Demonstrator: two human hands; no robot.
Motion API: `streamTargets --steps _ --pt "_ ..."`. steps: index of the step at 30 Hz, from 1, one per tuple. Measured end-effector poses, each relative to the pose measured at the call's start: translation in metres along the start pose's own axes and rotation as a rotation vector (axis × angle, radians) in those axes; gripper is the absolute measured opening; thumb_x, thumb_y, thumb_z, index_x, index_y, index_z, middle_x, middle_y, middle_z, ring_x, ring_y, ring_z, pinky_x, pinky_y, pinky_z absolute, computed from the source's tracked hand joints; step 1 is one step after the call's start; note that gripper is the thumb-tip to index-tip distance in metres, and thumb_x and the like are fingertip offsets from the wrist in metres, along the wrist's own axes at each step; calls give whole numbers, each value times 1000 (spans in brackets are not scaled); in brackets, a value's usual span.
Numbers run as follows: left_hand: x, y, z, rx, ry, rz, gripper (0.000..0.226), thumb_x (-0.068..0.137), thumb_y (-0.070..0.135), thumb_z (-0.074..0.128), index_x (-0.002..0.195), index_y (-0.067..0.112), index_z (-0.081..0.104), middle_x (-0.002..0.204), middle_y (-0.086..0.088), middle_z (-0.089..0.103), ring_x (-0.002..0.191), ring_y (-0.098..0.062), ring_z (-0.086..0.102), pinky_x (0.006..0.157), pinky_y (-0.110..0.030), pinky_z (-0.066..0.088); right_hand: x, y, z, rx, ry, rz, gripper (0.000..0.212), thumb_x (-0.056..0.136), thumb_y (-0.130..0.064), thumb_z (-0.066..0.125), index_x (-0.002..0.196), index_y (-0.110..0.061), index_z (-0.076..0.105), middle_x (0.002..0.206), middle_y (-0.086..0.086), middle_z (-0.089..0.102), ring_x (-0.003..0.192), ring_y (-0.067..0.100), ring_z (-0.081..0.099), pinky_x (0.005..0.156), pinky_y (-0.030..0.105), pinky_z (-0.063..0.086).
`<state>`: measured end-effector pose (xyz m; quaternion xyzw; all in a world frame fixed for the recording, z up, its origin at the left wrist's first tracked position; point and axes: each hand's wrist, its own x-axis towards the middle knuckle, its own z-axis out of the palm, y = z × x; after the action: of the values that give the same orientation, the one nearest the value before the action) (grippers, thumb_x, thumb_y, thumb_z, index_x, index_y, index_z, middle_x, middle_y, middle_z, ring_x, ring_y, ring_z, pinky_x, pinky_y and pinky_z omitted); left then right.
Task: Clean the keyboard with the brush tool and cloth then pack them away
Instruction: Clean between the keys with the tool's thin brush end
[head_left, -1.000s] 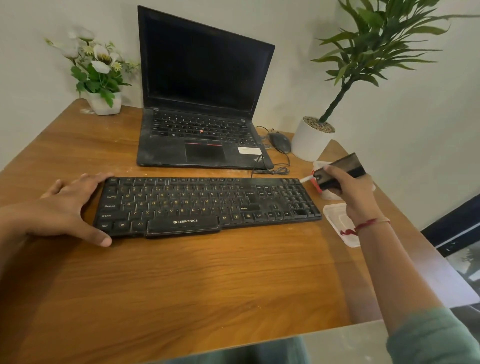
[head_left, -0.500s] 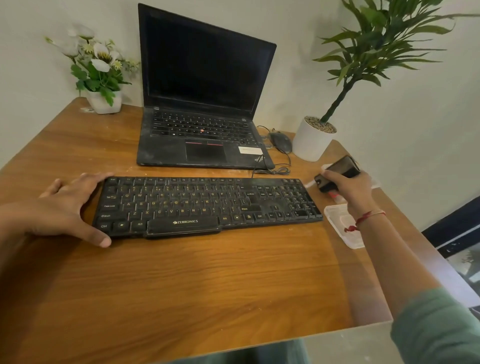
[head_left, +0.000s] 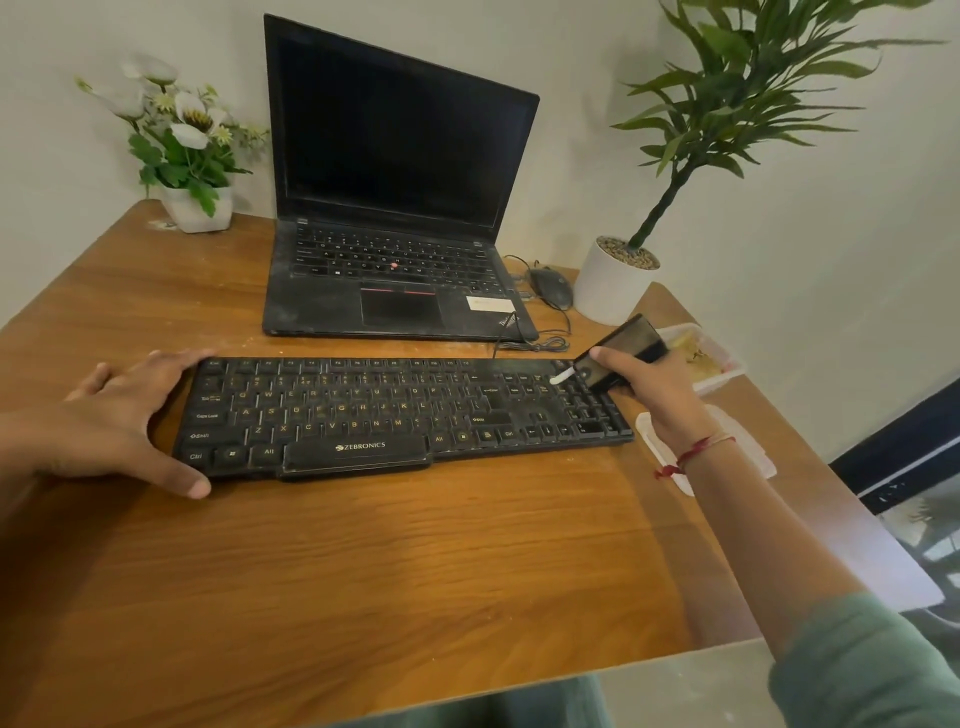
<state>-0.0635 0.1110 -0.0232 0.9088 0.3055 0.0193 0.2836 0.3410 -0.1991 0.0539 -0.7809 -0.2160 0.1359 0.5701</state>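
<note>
Surface: your wooden desk (head_left: 415, 571) stands against a pale wall, with both of your hands on or over it.
Left hand: your left hand (head_left: 119, 421) lies spread with the fingers straight, holding nothing. The fingers reach the far left corner of the keyboard (head_left: 395, 415) and the thumb sits at its near left corner.
Right hand: your right hand (head_left: 660, 395) grips the black brush tool (head_left: 618, 353), fingers curled round its body, above the keyboard's right end.
Brush tool: its white tip (head_left: 562, 375) points away from your right hand toward your left and touches the keys near the number pad.
Keyboard: it spans the desk between your two hands.
Beyond your right hand: a clear plastic container (head_left: 730, 371) holds something yellowish, too blurred to name.
Under your right wrist: a clear lid (head_left: 748, 447) lies flat on the desk.
Beyond the keyboard: an open laptop (head_left: 395, 208) with a dark screen, and a mouse (head_left: 551, 287) beside it.
Far corners: a flower pot (head_left: 197, 208) beyond your left hand, a potted plant (head_left: 613, 286) beyond your right.
</note>
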Motion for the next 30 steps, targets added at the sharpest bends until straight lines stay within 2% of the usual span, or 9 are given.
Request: streamTargets --steps 6,10,12,15,17,19,21,25,30 --pt "-3 8 -3 -3 -10 -16 121 13 85 70 117 70 11 151 3 26 143 -21 12 115 -43 -6 7 3 -27 -105 97 -26 29 71 -24 84 91 -17 63 94 7 70 90 22 69 78 36 58" --pt "-6 14 -6 5 -56 -35 122 15 85 70 115 71 2 151 6 23 143 -19 12 116 -43 -6 8 -1 -32 -232 134 -80 45 68 -28 84 101 -4 65 87 11 69 71 18 66 65 34 55" --pt "-6 14 -7 7 -59 -41 126 16 85 70 121 69 2 153 6 21 144 -18 10 116 -43 -7 6 -5 -35 -346 199 -138 44 68 -29 83 99 -4 65 86 10 69 73 18 66 65 33 57" --pt "-7 15 -7 12 -72 -51 147 14 86 69 141 49 3 153 4 20 144 -19 10 115 -42 -9 -5 -10 -33 -125 151 -132 45 72 -24 82 106 -1 63 94 12 70 81 18 69 60 24 57" --pt "-8 18 -6 8 -67 -56 151 12 85 68 144 43 6 151 4 22 143 -20 13 114 -40 -10 -17 -13 -23 26 42 -73 32 76 -18 79 101 -6 62 95 11 70 86 19 70 66 25 58" --pt "-9 21 -6 -16 -52 -36 140 11 85 68 134 55 9 148 5 26 141 -20 18 114 -41 -9 -23 -9 -12 12 -35 -54 24 76 -15 79 93 -12 62 93 8 71 87 20 70 74 31 59" --pt "-9 20 -6 -36 -44 -29 133 11 85 68 127 60 10 148 5 26 141 -20 18 114 -41 -9 -26 -4 -6 -18 -50 -45 27 74 -18 81 95 -12 64 97 10 72 89 19 71 75 32 58" --pt "-6 14 -6 11 -82 -63 152 14 86 68 145 43 3 154 2 20 144 -18 9 115 -41 -9 -22 -3 -7 -26 -53 -25 23 75 -20 80 91 -16 64 94 7 72 86 16 70 66 24 56" --pt "-8 15 -6 13 -80 -73 138 15 86 69 132 58 1 152 5 23 144 -20 9 115 -38 -7 -13 -2 -24 -26 58 -23 26 74 -17 82 92 -16 64 95 10 70 93 25 69 84 44 57"
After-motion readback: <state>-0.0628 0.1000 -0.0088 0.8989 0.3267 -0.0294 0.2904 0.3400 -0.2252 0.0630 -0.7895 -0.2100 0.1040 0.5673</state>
